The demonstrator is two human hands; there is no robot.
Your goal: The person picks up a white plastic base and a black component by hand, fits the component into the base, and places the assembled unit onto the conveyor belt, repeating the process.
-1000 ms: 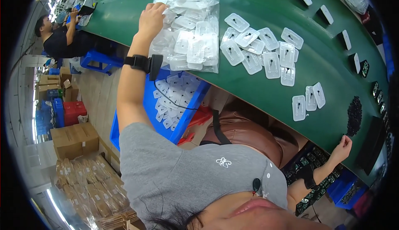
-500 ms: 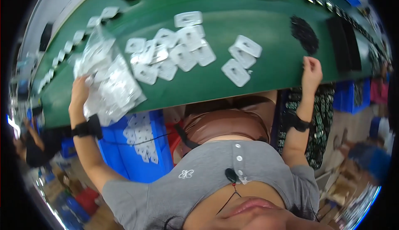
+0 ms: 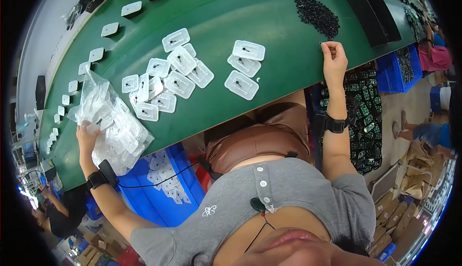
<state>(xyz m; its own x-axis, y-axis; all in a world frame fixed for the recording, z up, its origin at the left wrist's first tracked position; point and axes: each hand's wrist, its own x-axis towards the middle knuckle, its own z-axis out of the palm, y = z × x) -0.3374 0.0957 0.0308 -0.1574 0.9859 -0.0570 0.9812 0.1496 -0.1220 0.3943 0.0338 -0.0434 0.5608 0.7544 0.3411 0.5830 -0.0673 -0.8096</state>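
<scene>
At the table's left end, my left hand (image 3: 88, 136) is at a clear plastic bag (image 3: 126, 131) full of white plastic plates. Its fingers are bent and partly covered by the film; what they grip is unclear. Just nearer to me than a pile of small black parts (image 3: 317, 17), my right hand (image 3: 334, 59) has thumb and fingers pinched together. Anything between those fingertips is too small to name. A loose heap of white rectangular plates (image 3: 180, 84), many with a small black piece on them, lies right of the bag. Several similar plates (image 3: 242, 85) overlap mid-table.
White-topped pieces (image 3: 131, 9) stand in a row along the green table's (image 3: 269, 11) far left edge. A long black box (image 3: 370, 16) is at right. Below the edge are a blue bin (image 3: 144, 189) with white plates and many green circuit boards (image 3: 368, 121). Other people are at both sides.
The view has shifted, so the table items appear moved. My right hand stays pinched near the black pile. My left hand remains at the bag, its fingers now further under the film.
</scene>
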